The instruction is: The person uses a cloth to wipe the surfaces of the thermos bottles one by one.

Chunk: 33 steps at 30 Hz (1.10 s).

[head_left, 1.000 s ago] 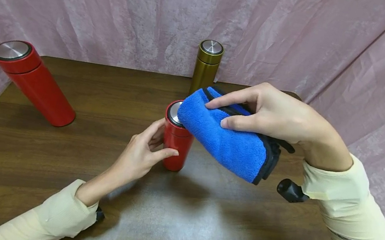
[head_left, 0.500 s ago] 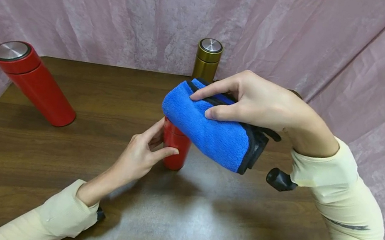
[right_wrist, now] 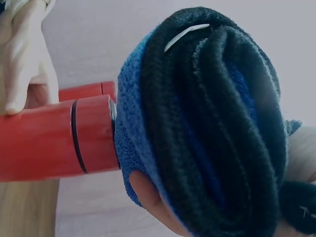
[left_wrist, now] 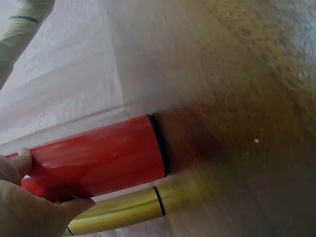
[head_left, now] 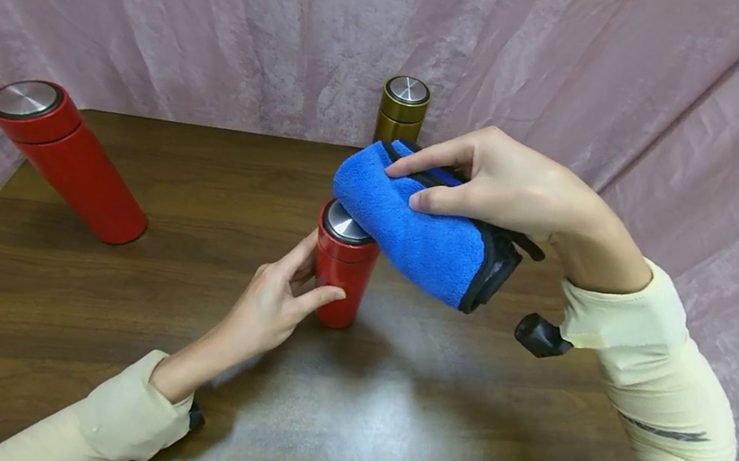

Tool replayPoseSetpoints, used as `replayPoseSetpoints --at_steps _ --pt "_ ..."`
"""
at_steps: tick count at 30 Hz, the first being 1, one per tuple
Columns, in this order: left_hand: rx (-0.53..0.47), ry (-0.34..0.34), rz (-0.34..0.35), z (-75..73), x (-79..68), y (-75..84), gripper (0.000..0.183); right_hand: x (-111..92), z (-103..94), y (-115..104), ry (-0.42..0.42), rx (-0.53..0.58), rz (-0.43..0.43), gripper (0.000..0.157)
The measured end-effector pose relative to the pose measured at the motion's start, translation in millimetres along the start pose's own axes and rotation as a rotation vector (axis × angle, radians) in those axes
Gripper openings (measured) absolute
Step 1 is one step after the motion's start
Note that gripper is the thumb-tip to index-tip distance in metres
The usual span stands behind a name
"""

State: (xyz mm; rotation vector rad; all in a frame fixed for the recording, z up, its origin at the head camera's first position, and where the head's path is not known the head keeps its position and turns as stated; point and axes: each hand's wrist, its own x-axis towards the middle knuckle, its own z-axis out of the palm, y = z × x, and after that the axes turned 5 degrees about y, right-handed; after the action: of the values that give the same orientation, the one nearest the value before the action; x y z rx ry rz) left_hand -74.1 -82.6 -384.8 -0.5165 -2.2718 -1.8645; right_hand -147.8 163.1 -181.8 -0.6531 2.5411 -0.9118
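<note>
A red thermos flask [head_left: 343, 279] with a silver disc in its lid stands upright on the table. My left hand [head_left: 264, 309] grips its side, thumb in front; in the left wrist view the fingers and thumb lie round its red body [left_wrist: 103, 160]. My right hand [head_left: 503, 187] pinches a folded blue cloth [head_left: 414, 225] with black edging from above. The cloth covers the right part of the flask's lid. In the right wrist view the cloth [right_wrist: 207, 118] appears as a thick folded roll against the lid end of the flask [right_wrist: 54, 138].
Another red flask [head_left: 77, 172] stands at the left of the wooden table [head_left: 217, 182]. Behind the cloth rises a gold flask [head_left: 400, 116], its lower part hidden in the head view. A pink curtain [head_left: 265, 20] hangs along the back and sides.
The cloth first went left over the flask's lid, covering it, then shifted up and slightly right, so part of the silver disc shows again. My left hand keeps its hold on the flask.
</note>
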Motion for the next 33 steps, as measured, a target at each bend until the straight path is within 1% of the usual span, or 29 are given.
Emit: replayPoseSetpoints --at_steps 5,8,13,19,26,33 --pt "0.012 0.009 0.006 0.9 -1.6 -0.1 0.086 -10 -2.8 9 0.031 0.004 0.021 0.037" --pt "0.02 0.013 0.004 0.8 -2.6 0.0 0.086 -17 -3.2 14 0.037 0.012 0.013 0.037" --pt "0.023 0.016 -0.012 0.5 -3.7 0.6 0.087 -28 -1.3 18 0.028 0.027 -0.026 0.036" --pt "0.028 0.01 -0.022 -0.2 -4.0 2.2 0.086 -38 4.3 12 0.014 0.016 -0.068 0.035" --pt "0.039 0.001 -0.016 -0.6 -3.0 1.9 0.086 -33 9.8 2 0.015 -0.027 -0.117 0.033" --pt "0.062 -0.004 -0.001 -0.5 -2.7 0.5 0.087 -22 10.4 -4 -0.004 -0.037 -0.133 0.031"
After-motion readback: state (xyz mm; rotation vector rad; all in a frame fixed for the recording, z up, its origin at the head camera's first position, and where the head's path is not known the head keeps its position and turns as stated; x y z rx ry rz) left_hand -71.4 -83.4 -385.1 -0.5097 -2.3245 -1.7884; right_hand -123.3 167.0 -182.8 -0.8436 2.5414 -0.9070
